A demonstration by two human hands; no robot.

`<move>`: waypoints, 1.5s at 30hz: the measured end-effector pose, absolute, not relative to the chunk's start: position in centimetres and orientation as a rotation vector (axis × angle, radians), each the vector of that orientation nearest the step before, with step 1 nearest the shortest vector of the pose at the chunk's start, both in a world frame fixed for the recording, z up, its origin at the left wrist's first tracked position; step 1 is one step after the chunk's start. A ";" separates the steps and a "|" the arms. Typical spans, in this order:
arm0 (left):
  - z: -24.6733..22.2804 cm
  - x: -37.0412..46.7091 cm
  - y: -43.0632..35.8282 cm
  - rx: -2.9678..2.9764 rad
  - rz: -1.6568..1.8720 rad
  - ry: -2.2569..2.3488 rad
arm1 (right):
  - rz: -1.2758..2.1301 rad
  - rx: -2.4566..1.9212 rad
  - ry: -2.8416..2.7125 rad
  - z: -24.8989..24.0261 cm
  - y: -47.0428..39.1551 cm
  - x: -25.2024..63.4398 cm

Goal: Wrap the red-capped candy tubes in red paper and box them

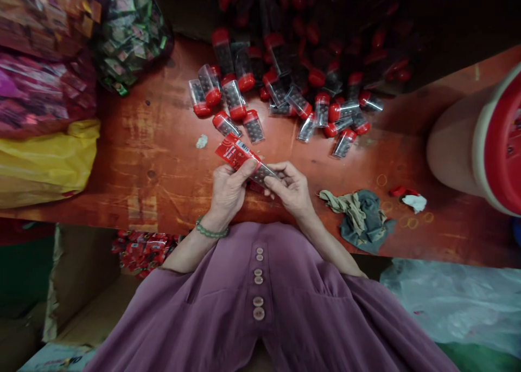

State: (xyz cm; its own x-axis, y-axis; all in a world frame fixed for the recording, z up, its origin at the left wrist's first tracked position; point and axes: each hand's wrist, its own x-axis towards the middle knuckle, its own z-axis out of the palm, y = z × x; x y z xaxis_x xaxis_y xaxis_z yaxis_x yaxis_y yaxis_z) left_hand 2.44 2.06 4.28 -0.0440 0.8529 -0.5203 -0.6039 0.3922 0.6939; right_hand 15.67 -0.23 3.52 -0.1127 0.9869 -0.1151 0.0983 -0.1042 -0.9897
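Near the table's front edge, my left hand [230, 192] pinches a red printed wrapper [235, 151] around one end of a clear tube [264, 172] of dark round pieces. My right hand [290, 190] grips the tube's other end, its thumb and fingers closed on it. The tube slants down to the right between both hands. Beyond them lie several clear tubes with red caps [254, 127], filled with dark pieces. Part of the tube is hidden behind my fingers.
Filled plastic bags [130, 36] and a yellow bag [49, 163] stand at the left. A grey-green cloth [364, 220] lies to the right, near rubber bands [408, 222]. A bucket [459, 139] stands far right. Below the table's left edge, a cardboard box [81, 280] holds red packets [144, 250].
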 end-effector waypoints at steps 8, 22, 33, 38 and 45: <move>4.3 2.4 2.2 0.371 1.177 1.043 | 1.279 -1.309 -1.191 3.3 0.5 15.4; 4.0 1.5 2.3 0.520 1.162 0.960 | 1.545 -1.210 -0.937 3.2 0.9 14.4; 4.2 1.5 2.7 0.406 1.353 1.016 | 1.230 -1.267 -1.129 3.5 0.6 13.4; 4.3 1.2 2.0 0.497 1.255 0.986 | 1.010 -1.303 -1.287 3.7 -0.4 13.6; 5.6 0.9 1.3 0.523 1.184 0.945 | 1.386 -1.197 -1.013 4.9 -0.5 13.0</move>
State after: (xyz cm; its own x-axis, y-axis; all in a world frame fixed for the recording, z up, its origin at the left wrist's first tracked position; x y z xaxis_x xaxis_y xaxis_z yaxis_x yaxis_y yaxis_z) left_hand 0.88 1.26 5.59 0.0777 0.9371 -0.3403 -0.5397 0.3266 0.7759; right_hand 13.01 -0.55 4.91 -0.0082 0.9890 -0.1479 -0.1589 -0.1473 -0.9762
